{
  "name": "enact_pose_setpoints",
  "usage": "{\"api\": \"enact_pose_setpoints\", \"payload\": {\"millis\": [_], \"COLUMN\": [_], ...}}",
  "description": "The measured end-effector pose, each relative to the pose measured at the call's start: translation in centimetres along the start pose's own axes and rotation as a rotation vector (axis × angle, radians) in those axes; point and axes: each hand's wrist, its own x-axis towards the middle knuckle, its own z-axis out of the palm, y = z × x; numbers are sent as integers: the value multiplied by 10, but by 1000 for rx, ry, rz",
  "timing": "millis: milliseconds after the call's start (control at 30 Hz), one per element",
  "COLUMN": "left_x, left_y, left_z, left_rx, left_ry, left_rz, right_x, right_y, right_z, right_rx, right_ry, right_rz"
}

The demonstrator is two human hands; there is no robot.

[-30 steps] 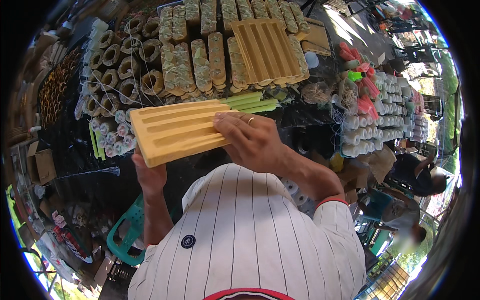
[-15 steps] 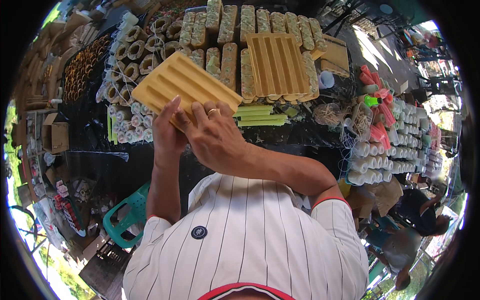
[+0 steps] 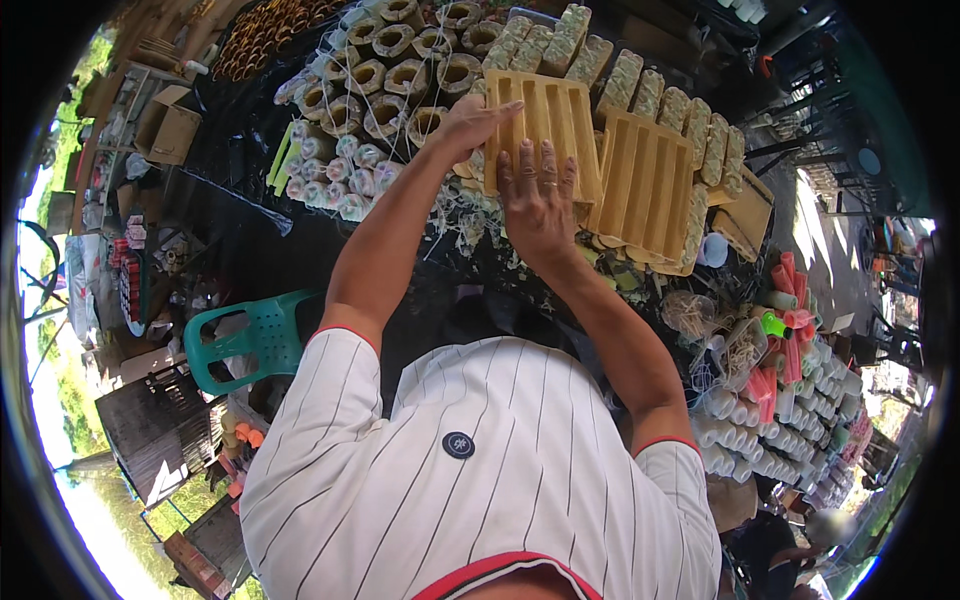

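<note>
A round dark-blue badge with a pale emblem, its detail too small to make out, sits on the wearer's white pinstriped shirt with red trim.

Two flat, yellow-tan rectangular boards with long grooves, about four in each, lie near the front of the goods. The left-hand grooved board is in the person's hands, just beside the second grooved board. The left hand has its grip closed round the left edge, thumb on the face. The right hand lays four extended fingers on the lower face, one wearing a ring; its thumb is hidden, so I cannot tell whether that grip clasps the edge.

Around them are some fourteen hollow tan hexagonal tubes, about ten long flecked tan blocks, one translucent cup and many rows of white cylinders.

Black plastic sheeting covers the bench. The cluttered, sunlit workspace holds one green plastic chair, an open brown cardboard box and another person at lower right.
</note>
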Motion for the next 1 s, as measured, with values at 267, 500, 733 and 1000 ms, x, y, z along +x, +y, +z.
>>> {"api": "enact_pose_setpoints", "payload": {"millis": [267,500,733,1000], "left_x": [29,104,91,-64], "left_y": [34,-18,-41,77], "left_z": [-32,-93,-101,-160], "left_rx": [532,899,777,336], "left_ry": [-167,97,128,-527], "left_rz": [144,-1,-55,522], "right_x": [5,8,17,122], "right_y": [-1,-20,-72,-79], "right_z": [26,-11,-43,-50], "right_rx": [-93,-7,277,652], "right_ry": [-127,-219,-181,281], "right_rz": [120,234,475,280]}}
